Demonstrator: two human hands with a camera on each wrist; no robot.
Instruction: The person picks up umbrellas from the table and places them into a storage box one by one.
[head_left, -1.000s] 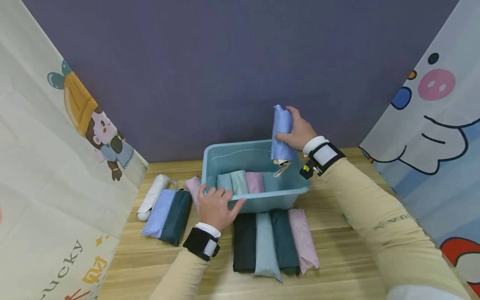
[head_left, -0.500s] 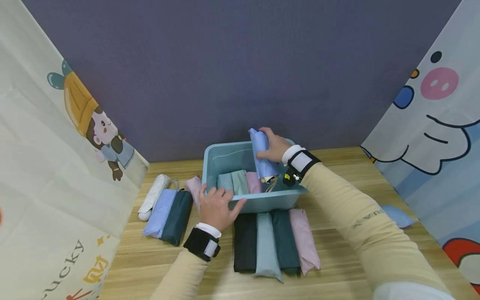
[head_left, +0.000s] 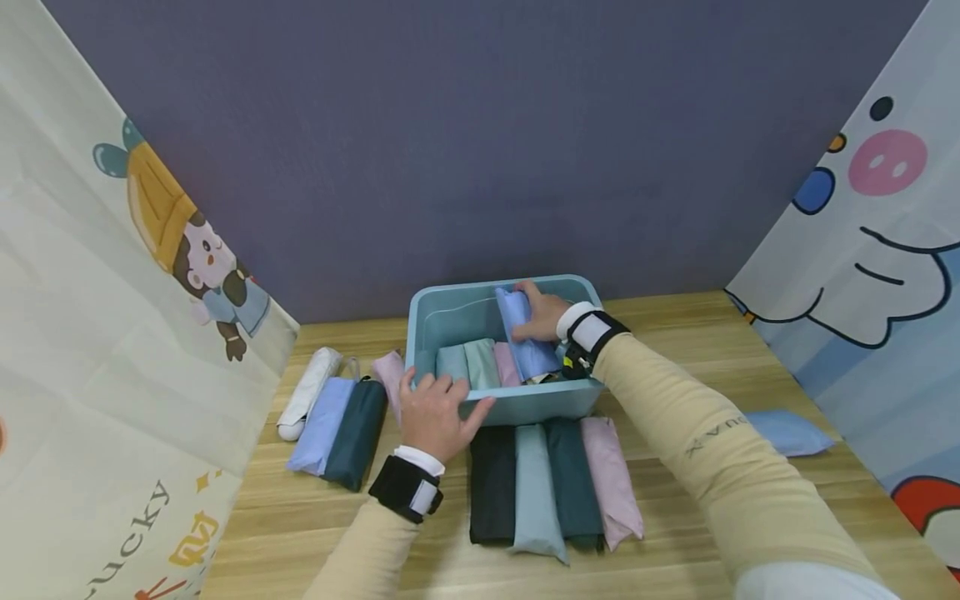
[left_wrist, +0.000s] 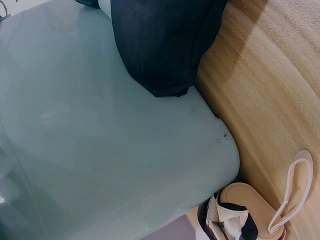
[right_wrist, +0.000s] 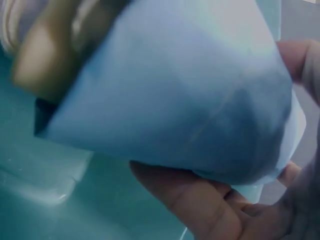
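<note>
Wooden bench [head_left: 300, 542] under the bin [head_left: 525, 408]; right hand [head_left: 544, 317] grips a blue umbrella [head_left: 534, 357], left hand [head_left: 435, 418] rests relaxed on the near side. Best lower snugly beside the pink umbrella [head_left: 506, 365].

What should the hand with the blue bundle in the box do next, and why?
I think the right hand should gently lower the far end of the blue bundle. It looks tilted with that end raised, and the hand grips it inside the box, just beside the pink bundle.
</note>
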